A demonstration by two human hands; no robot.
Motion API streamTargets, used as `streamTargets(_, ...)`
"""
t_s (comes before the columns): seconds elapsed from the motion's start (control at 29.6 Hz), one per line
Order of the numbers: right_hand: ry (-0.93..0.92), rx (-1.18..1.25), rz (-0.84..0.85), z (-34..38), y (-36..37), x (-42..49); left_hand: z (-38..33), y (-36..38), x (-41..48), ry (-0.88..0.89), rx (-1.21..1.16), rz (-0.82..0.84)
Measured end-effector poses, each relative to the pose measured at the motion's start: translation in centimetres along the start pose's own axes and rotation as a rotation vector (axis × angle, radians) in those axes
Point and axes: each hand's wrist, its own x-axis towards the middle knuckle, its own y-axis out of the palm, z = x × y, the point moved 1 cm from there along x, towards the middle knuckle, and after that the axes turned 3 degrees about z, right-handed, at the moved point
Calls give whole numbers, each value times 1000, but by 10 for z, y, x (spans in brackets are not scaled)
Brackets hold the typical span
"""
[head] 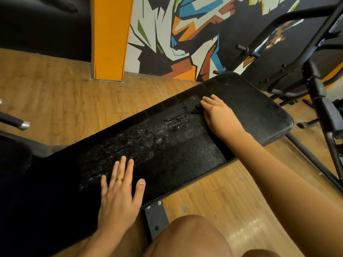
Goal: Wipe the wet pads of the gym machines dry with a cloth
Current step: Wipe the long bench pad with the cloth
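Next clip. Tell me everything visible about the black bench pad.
The bench pad is a long black cushion of grained, leather-like material with a stitched edge and rounded corners, lying flat and running diagonally across the view above a wooden floor. Water beads and streaks cover its middle; the far end looks dull and scuffed. A metal bracket bolts on beneath. The left hand rests flat on it; the right hand presses farther along, something dark under its fingertips.

Counted one bench pad [250,101], centre. Two hands were on it: left hand [118,197] at 7 o'clock, right hand [219,115] at 3 o'clock. One ring [120,179]. One orange pillar [111,38] stood at 11 o'clock.
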Motion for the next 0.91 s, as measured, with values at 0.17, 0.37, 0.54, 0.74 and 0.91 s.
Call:
streamTargets(0.17,37,2,-7,6,6,36,0,1,-1,-4,-8,-5)
streamTargets(0.37,-51,-19,-34,-2,4,-24,-3,0,-1,-13,-7,-4)
streamTargets(0.54,-61,-17,-30,-1,5,-11,-3,-2,-1,-2,-12,-9)
streamTargets(0.74,-23,-24,9,4,12,53,-2,-1,-2,-1,5,-21)
streamTargets(0.91,-59,-33,1,4,2,23,-1,-1,-2,-1,6,-21)
